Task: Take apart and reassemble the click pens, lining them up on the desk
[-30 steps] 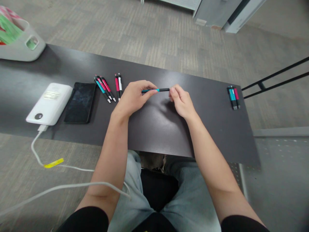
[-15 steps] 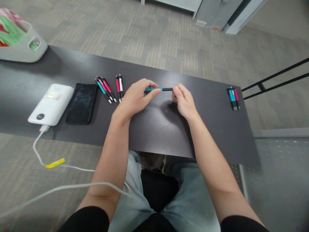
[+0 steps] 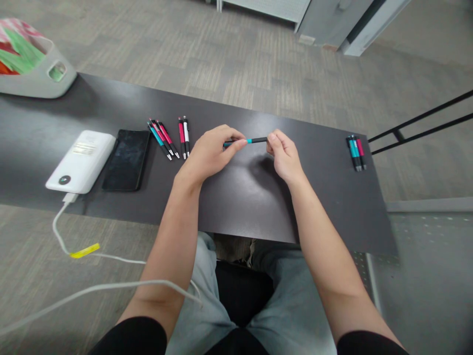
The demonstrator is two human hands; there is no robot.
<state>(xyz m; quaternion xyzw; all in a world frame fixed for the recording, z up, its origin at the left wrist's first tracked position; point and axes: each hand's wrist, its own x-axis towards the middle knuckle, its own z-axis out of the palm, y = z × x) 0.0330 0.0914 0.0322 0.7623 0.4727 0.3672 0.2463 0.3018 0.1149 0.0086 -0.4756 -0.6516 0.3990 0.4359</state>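
Note:
Above the middle of the dark table (image 3: pixel 236 212), a teal and black pen (image 3: pixel 256 140) is held level between my two hands. My left hand (image 3: pixel 212 150) pinches its teal part between thumb and fingers. The black end is gripped by my right hand (image 3: pixel 284 154), whose curled fingers hide the tip. Left of my left hand lie a red pen (image 3: pixel 182 135) and a white pen (image 3: pixel 185 134) side by side. Farther left is a slanted group of red pens (image 3: pixel 167 136) with a teal pen (image 3: pixel 158 137).
A white power bank (image 3: pixel 81 160) with a white cable (image 3: pixel 57 231) and a black phone (image 3: pixel 126 160) lie on the left. A bin (image 3: pixel 62 81) with colourful contents stands at the far left. Teal and red pens (image 3: pixel 355 152) lie near the right edge.
Both hands and the pen have shifted slightly to the right. My left fingers now cover more of the pen's teal part. The whole view has moved a little.

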